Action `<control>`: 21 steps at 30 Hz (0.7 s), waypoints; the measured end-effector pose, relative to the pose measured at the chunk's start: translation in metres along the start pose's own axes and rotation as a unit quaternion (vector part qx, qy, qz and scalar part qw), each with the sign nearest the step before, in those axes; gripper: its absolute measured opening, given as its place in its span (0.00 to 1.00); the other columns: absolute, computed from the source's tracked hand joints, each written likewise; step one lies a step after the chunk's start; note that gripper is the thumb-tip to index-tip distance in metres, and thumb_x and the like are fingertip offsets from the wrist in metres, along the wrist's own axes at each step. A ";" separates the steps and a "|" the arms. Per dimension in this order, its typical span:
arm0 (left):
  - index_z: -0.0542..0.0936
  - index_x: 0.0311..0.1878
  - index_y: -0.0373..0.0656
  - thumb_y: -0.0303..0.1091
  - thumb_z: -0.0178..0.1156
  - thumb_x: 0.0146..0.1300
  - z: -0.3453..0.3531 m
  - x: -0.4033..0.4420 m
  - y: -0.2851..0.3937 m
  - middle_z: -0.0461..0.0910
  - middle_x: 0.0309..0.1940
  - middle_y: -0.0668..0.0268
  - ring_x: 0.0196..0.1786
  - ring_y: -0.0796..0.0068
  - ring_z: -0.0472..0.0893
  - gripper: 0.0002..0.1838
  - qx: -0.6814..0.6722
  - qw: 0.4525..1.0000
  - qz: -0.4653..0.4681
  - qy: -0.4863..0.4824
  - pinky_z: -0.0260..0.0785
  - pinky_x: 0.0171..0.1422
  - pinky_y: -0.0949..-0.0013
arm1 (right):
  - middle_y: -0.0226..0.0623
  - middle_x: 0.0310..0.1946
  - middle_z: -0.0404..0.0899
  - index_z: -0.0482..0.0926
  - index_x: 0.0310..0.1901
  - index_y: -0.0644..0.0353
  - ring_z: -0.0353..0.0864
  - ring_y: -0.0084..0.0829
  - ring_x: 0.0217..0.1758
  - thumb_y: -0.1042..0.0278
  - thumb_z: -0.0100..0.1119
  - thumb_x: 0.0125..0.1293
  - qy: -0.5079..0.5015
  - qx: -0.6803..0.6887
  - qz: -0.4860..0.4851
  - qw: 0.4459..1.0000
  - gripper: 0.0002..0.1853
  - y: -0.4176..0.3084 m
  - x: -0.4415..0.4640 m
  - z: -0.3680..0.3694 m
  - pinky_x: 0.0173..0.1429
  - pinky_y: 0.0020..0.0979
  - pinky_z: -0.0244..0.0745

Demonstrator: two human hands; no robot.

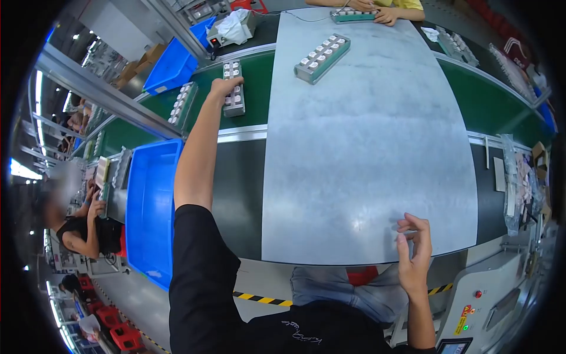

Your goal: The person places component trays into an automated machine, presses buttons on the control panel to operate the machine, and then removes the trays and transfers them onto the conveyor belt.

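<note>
My left hand (226,87) reaches far out over the green conveyor and is closed across the middle of a long grey block with two rows of white round parts (234,105). The hand hides the block's centre; both ends show. My right hand (415,251) hovers over the near right edge of the pale grey work board (365,165), fingers apart and slightly bent, holding nothing. Farther up the board lies a similar block, greenish-sided with white round parts (322,58), set at a slant.
Left of me stands a blue bin (151,206); another blue bin (172,68) is beyond the conveyor (256,88). Another block (183,103) rests on the belt. Across the board, a person in a yellow sleeve (407,7) handles a block (354,16). Another person sits at left.
</note>
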State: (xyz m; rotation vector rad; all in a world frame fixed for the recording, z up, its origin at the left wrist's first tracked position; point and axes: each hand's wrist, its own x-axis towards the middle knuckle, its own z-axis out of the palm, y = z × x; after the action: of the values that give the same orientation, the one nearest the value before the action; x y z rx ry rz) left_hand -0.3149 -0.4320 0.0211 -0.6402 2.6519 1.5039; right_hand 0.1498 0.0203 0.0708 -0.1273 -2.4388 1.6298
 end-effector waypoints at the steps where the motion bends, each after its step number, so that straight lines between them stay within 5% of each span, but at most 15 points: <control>1: 0.87 0.38 0.33 0.43 0.79 0.41 0.001 0.004 0.001 0.86 0.35 0.60 0.31 0.69 0.84 0.25 0.034 0.999 -0.006 0.010 0.78 0.37 0.65 | 0.41 0.48 0.75 0.74 0.61 0.65 0.77 0.30 0.50 0.78 0.55 0.67 0.011 -0.006 0.003 1.000 0.20 0.001 0.003 -0.002 0.49 0.29 0.72; 8: 0.87 0.48 0.34 0.60 0.78 0.39 -0.005 0.042 -0.014 0.86 0.52 0.52 0.54 0.59 0.85 0.40 0.176 0.982 -0.038 0.055 0.78 0.55 0.58 | 0.43 0.49 0.75 0.76 0.57 0.64 0.77 0.34 0.51 0.79 0.57 0.67 0.015 -0.076 -0.028 0.997 0.17 -0.003 0.050 0.000 0.48 0.31 0.73; 12: 0.87 0.50 0.36 0.61 0.77 0.42 -0.013 0.011 -0.003 0.84 0.55 0.52 0.60 0.52 0.81 0.40 0.218 0.973 -0.034 0.069 0.74 0.61 0.56 | 0.47 0.50 0.75 0.77 0.53 0.63 0.77 0.47 0.54 0.80 0.62 0.62 -0.056 -0.218 -0.253 0.941 0.17 -0.010 0.125 0.025 0.55 0.40 0.75; 15: 0.86 0.51 0.37 0.60 0.77 0.42 -0.021 -0.005 0.001 0.82 0.58 0.50 0.67 0.47 0.75 0.39 0.178 0.983 -0.033 0.012 0.71 0.65 0.54 | 0.45 0.52 0.75 0.77 0.50 0.62 0.76 0.46 0.58 0.75 0.63 0.63 -0.069 -0.251 -0.375 0.890 0.14 -0.021 0.200 0.068 0.61 0.43 0.72; 18: 0.72 0.65 0.36 0.61 0.73 0.50 -0.003 -0.043 0.008 0.77 0.62 0.43 0.69 0.38 0.68 0.47 0.360 0.914 0.034 0.185 0.55 0.74 0.46 | 0.42 0.57 0.76 0.78 0.52 0.60 0.73 0.42 0.64 0.67 0.64 0.65 -0.033 -0.305 -0.432 0.848 0.15 -0.036 0.268 0.125 0.66 0.41 0.69; 20: 0.72 0.64 0.33 0.56 0.70 0.54 0.016 -0.064 -0.003 0.75 0.59 0.39 0.66 0.38 0.69 0.42 0.394 0.827 0.230 0.327 0.58 0.71 0.45 | 0.41 0.61 0.76 0.78 0.54 0.60 0.72 0.41 0.66 0.62 0.63 0.66 -0.004 -0.312 -0.493 0.812 0.18 -0.032 0.314 0.165 0.68 0.42 0.66; 21: 0.72 0.63 0.31 0.51 0.67 0.56 0.027 -0.080 0.001 0.76 0.54 0.39 0.60 0.38 0.72 0.39 0.353 0.827 0.278 0.338 0.59 0.67 0.42 | 0.41 0.60 0.76 0.78 0.56 0.60 0.72 0.41 0.66 0.59 0.61 0.68 0.003 -0.321 -0.496 0.807 0.19 -0.027 0.333 0.185 0.70 0.45 0.65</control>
State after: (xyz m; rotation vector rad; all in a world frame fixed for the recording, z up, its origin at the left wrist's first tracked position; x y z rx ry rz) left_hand -0.2472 -0.3820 0.0255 -0.3717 3.8112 0.1358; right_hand -0.2137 -0.0962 0.0682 0.8834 -2.2459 0.3353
